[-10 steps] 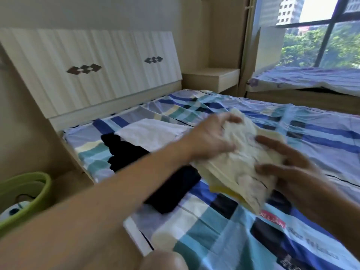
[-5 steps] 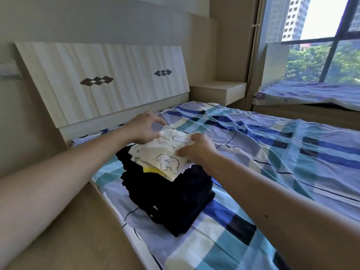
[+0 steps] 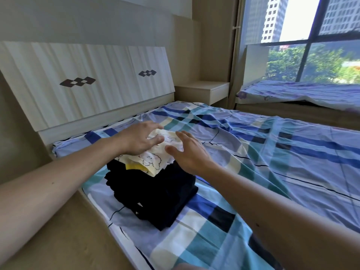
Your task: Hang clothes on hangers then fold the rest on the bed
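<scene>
Here, a folded cream garment [image 3: 152, 161] printed with dogs is laid on top of the black stack [image 3: 155, 191] of folded clothes on the bed [image 3: 253, 172]. On that stack the left hand [image 3: 139, 140] is rested flat on the garment, its grip spread wide and closed on nothing. Over the stack's right edge the right hand [image 3: 190, 152] is held, its grip likewise spread and empty.

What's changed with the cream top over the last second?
The folded cream top went from held in the air to lying on the dark folded stack. Both grips let go: the left grip now rests flat on it, the right grip is open at its edge. Stack and bed sheet stayed put.
</scene>
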The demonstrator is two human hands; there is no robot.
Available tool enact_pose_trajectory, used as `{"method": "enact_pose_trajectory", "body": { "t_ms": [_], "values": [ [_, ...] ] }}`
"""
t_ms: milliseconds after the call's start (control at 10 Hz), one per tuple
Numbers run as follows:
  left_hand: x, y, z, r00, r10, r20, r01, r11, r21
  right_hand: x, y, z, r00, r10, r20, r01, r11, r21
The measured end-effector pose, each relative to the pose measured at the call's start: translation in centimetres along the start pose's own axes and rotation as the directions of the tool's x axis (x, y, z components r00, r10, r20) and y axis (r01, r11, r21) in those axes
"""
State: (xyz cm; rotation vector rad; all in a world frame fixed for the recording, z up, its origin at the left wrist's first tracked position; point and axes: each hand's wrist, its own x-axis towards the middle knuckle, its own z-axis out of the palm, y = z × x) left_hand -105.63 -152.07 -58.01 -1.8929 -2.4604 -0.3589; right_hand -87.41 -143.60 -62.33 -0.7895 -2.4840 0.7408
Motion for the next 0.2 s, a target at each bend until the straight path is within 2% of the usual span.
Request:
{"method": "enact_pose_trajectory", "body": {
  "t_ms": [100,200],
  "values": [
    [-0.7,4.4,0.1,0.974,0.132,-0.182,-0.151,0.984,-0.096,-2.0,1.1,-2.5,0.997,0.001,-0.073,0.001,1.000,0.028],
    [-1.7,9.1,1.2,0.931,0.167,-0.324,-0.241,0.949,-0.205,-4.6,2.5,-5.1,0.989,0.034,-0.144,-0.028,0.998,0.049]
  ]
}}
